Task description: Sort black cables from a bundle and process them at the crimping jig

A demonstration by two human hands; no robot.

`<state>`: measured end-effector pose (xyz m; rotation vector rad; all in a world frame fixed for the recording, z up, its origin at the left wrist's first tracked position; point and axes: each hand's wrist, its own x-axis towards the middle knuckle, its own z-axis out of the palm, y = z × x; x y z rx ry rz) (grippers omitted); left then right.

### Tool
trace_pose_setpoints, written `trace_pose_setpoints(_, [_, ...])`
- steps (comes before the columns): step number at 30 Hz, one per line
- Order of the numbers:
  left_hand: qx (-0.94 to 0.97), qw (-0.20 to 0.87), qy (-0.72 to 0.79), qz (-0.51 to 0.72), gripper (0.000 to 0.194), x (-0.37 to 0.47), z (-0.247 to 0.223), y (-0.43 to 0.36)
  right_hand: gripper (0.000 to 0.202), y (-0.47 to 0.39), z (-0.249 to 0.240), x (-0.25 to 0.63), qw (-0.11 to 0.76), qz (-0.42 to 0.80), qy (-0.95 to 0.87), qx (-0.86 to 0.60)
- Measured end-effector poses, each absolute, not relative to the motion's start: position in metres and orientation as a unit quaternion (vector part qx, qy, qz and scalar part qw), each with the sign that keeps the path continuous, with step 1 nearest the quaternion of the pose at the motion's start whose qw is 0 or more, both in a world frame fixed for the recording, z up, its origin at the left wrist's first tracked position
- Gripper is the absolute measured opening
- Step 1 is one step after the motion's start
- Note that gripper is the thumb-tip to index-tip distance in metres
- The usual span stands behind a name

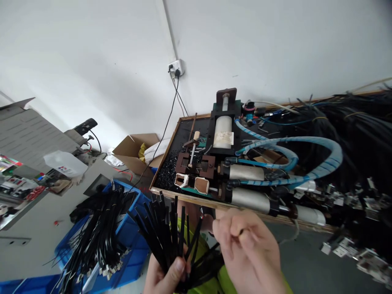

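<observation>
Right hand (249, 249) pinches a dark piece (241, 231); left of its fingers, left hand (171, 274) grips black cables (161, 237), which, fanned loosely, might slip if this grip relaxes.

floor (301, 261): open passage right of the right hand (246, 243)
cylinders (249, 198): barring the way beyond the right hand
blue bin (134, 255): crowding left of the left hand (165, 275)

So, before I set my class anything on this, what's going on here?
A person's left hand grips a fanned bundle of black cables. The right hand is beside it, fingers curled together, with a dark spot between them, too small to identify. Ahead, a machine with blue hoses stands on a bench; to the left, a blue bin holds more cables.
</observation>
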<state>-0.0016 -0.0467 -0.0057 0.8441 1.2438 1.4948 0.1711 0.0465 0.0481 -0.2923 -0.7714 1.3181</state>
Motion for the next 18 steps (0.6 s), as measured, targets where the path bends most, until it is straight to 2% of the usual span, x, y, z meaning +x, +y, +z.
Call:
trace_pose_setpoints(6, [0.354,0.488,0.503,0.620,0.041,-0.005,-0.001,-0.042,0.021,0.045,0.036,0.164,0.744,0.450,-0.449,-0.206])
trace_pose_setpoints(12, [0.378,0.479,0.491,0.622,0.034,-0.006,0.000,-0.041,0.015,0.050,0.031,0.165,0.687,0.374,-0.533,-0.323])
trace_pose_setpoints(18, [0.378,0.485,0.486,0.621,0.036,-0.009,0.001,-0.040,0.013,0.056,0.042,0.158,0.667,0.307,-0.583,-0.348])
